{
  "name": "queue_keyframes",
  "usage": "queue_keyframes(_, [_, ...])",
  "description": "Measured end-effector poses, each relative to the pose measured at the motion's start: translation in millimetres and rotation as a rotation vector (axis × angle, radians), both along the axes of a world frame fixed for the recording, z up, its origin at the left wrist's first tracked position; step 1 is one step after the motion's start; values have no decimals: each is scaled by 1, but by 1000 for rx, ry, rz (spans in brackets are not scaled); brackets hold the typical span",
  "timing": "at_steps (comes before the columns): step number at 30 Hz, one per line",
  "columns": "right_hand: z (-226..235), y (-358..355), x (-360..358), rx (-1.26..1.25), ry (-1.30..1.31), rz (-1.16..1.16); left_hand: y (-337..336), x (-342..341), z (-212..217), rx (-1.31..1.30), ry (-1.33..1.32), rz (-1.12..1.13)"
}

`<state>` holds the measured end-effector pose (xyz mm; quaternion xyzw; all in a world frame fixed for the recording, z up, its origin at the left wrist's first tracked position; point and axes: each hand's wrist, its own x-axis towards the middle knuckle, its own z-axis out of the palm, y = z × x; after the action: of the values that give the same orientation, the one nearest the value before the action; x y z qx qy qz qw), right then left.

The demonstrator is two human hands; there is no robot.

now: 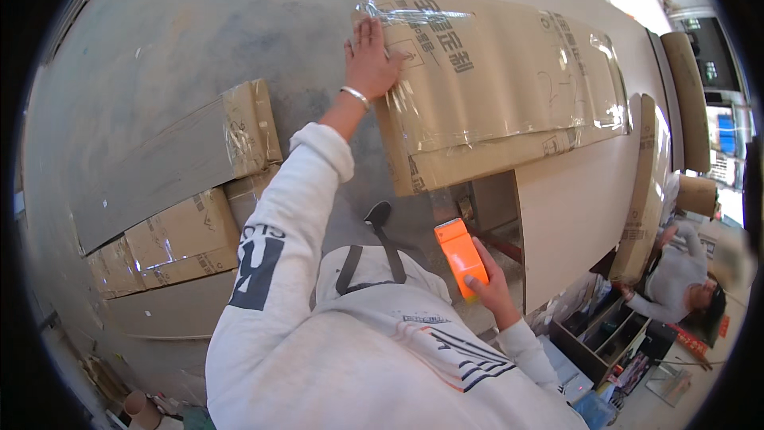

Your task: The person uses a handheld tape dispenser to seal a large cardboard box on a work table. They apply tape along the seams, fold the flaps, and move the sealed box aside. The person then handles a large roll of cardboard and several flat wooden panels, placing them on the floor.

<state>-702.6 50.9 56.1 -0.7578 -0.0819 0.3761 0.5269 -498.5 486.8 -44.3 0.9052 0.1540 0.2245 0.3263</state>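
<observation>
A long cardboard box (509, 80), wrapped in shiny clear tape and printed in dark ink, lies across the pale work surface ahead of me. My left hand (372, 61) rests on its left end, with fingers stretched out over the taped corner and nothing in its grip. A bracelet circles that wrist. Lower and to the right, my right hand (489, 280) is closed round a bright orange oblong object (459, 257), its thumb on the lower part. The object's exact kind is unclear. It sits in front of the box's near side, apart from it.
Flat grey boards and taped cartons (185, 227) are stacked at my left. The pale work surface (577, 203) extends right, with a tall narrow carton (639, 191) beyond. Another person (683, 279) is at the far right, near a compartmented dark tray (593, 350).
</observation>
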Motion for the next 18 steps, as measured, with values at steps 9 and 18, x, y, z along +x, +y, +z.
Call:
queue_keyframes(9, [-150, 36, 59, 104, 352, 52, -116, -191, -161, -1662, 612, 20])
queue_keyframes(18, [-260, 55, 109, -136, -148, 383, -205, -190, -178, -2574, 737, 64])
